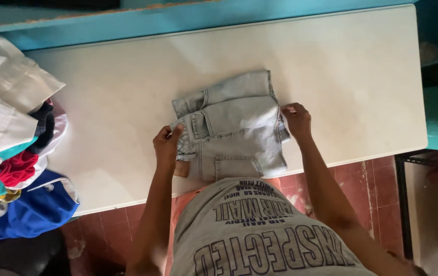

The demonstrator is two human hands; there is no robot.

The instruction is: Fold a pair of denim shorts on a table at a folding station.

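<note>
Here, folded pale-blue denim shorts [232, 128] lie on white tabletop [127, 102] btwn both hands: left hand [167, 145] fingers pinch waistband corner, right hand [297, 120] fingers pinch opposite edge, apparently keeping fold flat.

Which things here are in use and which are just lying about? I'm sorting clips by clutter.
In use:
folded pale denim shorts
left hand, gripping their left edge
right hand, pinching their right edge
white table

Lying about:
pile of mixed clothes

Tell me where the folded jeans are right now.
In the head view, the folded light-blue jeans lie mid-table at its near edge, gripped between the left hand and right hand.
</note>
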